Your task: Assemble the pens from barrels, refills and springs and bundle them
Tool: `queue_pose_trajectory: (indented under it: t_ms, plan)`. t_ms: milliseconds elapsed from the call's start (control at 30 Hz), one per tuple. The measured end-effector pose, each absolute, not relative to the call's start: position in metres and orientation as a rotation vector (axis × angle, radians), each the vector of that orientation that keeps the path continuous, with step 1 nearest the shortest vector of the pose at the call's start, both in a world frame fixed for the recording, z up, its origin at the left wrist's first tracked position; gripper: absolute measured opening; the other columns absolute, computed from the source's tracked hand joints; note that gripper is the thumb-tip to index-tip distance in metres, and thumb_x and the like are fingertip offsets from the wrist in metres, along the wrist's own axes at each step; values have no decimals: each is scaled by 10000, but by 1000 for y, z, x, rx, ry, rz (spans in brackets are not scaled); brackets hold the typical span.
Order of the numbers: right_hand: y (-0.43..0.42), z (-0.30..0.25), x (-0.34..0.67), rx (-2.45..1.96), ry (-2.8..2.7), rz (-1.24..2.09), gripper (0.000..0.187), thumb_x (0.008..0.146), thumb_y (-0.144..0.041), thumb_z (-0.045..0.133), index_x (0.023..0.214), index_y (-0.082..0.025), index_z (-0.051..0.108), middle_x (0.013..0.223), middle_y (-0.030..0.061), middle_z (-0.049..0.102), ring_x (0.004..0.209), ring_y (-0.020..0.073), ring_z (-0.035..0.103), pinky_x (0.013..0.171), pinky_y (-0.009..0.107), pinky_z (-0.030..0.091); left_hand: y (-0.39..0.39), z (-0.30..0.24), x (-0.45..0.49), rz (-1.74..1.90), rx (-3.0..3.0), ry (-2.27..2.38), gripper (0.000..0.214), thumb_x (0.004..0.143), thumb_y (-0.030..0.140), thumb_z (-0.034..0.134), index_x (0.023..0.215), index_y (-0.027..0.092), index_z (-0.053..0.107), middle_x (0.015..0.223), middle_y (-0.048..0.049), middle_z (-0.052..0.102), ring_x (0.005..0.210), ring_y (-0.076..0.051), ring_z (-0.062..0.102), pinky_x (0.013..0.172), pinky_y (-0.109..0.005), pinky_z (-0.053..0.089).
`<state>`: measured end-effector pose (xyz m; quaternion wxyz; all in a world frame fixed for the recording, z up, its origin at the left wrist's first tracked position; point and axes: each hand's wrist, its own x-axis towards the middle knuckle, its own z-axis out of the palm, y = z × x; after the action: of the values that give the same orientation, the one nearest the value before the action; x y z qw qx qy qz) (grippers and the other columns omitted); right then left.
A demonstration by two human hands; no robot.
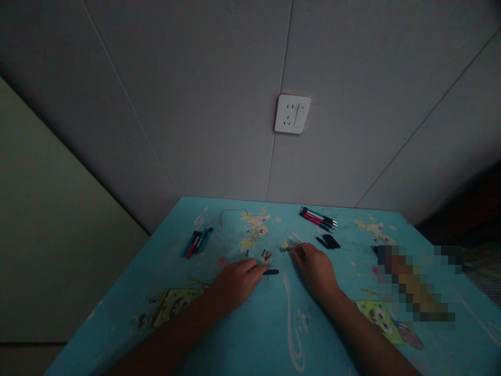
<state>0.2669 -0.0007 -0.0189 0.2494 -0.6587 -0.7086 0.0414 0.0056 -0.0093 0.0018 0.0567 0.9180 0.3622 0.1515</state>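
Both my hands rest on a blue cartoon-printed table (254, 334). My left hand (235, 284) lies knuckles up with its fingers curled, fingertips pinching a short black pen part (271, 272). My right hand (316, 269) is closed too, its fingertips at a small cluster of tiny parts (285, 248) beside a bunch of thin clear refills (295, 238); what it pinches is too small to name. A few small dark springs or tips (266, 255) lie between the hands.
Blue and red pen barrels (197, 242) lie at the left. Assembled red and black pens (319, 218) and black caps (329, 242) lie at the far right. A blurred patch (415, 282) covers the right table side. A wall socket (291, 114) is on the grey wall.
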Motion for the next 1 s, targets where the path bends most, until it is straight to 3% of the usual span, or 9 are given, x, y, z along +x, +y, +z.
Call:
queue_pose_trajectory:
  t_ms: [233,433,667,800,1000]
  plan:
    - [-9,-9,265,-1618,-1739,454,289,937,-429,535,875,-179,667,754,34,677,656,169,594,618,277,418,-4,-8,0,576,2767,1150,296,1003,254,447,1260,251,593,955,-45,661,810,-177,640,694,-285,461]
    - [-26,5,249,-1358,-1593,758,236,913,-399,590,909,-173,659,834,35,682,759,166,601,702,274,466,-3,-11,0,610,2757,1183,310,1012,287,434,1286,269,577,979,-46,655,829,-171,637,719,-281,452]
    - [-30,1,243,-1294,-1692,780,125,909,-310,597,936,-200,648,861,25,690,831,180,640,776,304,496,-4,-9,0,568,2737,1190,306,1008,276,446,1289,273,568,1000,-38,660,846,-169,638,723,-286,443]
    - [-30,0,245,-1292,-1726,793,228,909,-304,602,1115,-212,629,868,24,707,822,185,664,775,317,518,-4,-8,0,597,2746,1173,303,1009,263,445,1285,259,569,989,-44,659,850,-164,637,707,-275,440]
    - [-31,2,245,-1281,-1782,843,215,922,-324,601,1102,-223,663,884,18,709,829,176,665,782,303,525,-5,-6,0,559,2740,1179,295,1009,259,445,1275,274,571,990,-32,657,844,-170,639,711,-292,438]
